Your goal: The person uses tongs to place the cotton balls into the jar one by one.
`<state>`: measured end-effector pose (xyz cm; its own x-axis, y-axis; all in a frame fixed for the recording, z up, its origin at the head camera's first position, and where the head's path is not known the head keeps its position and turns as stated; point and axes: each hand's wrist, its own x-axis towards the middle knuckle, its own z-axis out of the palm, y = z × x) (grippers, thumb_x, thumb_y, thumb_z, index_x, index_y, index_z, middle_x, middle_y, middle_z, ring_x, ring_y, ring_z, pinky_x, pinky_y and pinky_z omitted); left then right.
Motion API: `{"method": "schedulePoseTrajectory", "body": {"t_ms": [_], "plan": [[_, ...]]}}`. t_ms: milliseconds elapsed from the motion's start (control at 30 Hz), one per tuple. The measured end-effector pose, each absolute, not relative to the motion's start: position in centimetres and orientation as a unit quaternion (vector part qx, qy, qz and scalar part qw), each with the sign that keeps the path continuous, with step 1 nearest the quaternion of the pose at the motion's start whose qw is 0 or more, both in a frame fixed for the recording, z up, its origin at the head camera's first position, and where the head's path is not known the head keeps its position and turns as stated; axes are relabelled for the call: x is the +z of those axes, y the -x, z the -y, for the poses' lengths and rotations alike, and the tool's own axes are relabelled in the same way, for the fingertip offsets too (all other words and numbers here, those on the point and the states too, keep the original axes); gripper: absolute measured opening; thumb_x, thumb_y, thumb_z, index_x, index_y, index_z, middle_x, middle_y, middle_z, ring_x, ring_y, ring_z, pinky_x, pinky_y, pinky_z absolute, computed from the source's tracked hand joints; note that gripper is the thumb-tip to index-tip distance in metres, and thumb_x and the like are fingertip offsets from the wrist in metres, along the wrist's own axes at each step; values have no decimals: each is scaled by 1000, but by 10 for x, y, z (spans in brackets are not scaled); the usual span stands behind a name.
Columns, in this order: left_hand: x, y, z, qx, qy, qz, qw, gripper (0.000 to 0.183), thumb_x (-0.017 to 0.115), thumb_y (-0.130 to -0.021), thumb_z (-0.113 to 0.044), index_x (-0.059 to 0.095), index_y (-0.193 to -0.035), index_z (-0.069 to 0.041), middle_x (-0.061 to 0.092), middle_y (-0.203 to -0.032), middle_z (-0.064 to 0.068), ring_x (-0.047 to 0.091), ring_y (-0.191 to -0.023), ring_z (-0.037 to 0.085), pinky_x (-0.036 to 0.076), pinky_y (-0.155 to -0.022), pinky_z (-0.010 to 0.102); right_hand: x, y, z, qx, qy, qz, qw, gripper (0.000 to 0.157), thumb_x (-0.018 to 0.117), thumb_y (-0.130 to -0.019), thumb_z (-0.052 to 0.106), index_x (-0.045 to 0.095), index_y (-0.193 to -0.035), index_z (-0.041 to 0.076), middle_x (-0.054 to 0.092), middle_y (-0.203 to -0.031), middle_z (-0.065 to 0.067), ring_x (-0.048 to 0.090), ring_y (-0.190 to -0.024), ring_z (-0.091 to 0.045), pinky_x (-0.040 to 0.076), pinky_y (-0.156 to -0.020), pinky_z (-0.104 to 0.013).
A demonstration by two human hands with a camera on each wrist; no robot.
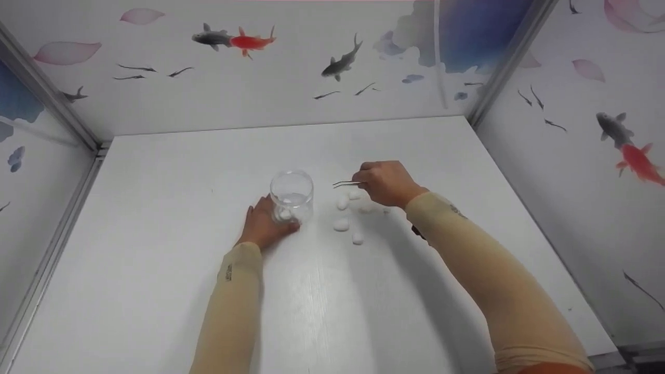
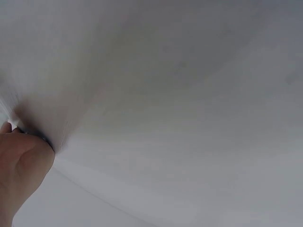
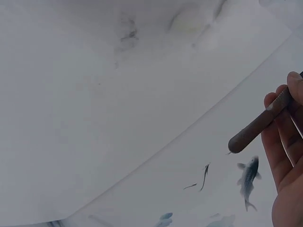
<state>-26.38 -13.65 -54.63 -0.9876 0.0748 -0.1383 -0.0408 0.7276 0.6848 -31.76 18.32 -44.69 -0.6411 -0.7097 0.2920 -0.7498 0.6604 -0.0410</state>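
A clear jar (image 1: pixel 292 188) stands on the white table with a few white pieces (image 1: pixel 284 213) low inside it. My left hand (image 1: pixel 265 223) holds the jar round its lower left side, thumb in front. In the left wrist view only part of that hand (image 2: pixel 23 165) shows, at the left edge. My right hand (image 1: pixel 387 182) grips metal tweezers (image 1: pixel 346 183) above the table, tips pointing left, slightly apart with nothing between them. In the right wrist view the tweezers' blunt end (image 3: pixel 251 135) sticks out past the thumb. Several white oval pieces like cotton balls (image 1: pixel 341 225) lie below and in front of the right hand.
The white table (image 1: pixel 156 208) is bounded by a back wall panel (image 1: pixel 291 104) and a right wall panel (image 1: pixel 571 156), both printed with fish and petals. Another panel (image 1: pixel 52 156) stands at the left. The loose white pieces lie right of the jar.
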Motion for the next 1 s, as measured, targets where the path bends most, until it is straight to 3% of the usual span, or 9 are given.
{"method": "schedulePoseTrajectory", "body": {"t_ms": [367,1000], "plan": [[-551,267,140,371,-11,-925,85,116,80,-76,-57,18,-159,-5,27,-160,17,15,-150,30,-7,-122,39,-458,316,-217,61,-387,914,109,16,75,-87,3,79,-100,11,73,-91,-5,70,-80,-21,61,-70,-39],[-546,264,137,371,-7,-924,94,112,80,-79,-54,18,-159,-8,26,-161,15,12,-151,29,-8,-122,39,-478,310,-250,45,-364,926,89,15,75,-88,5,79,-99,13,72,-88,-4,69,-76,-20,60,-67,-39]]}}
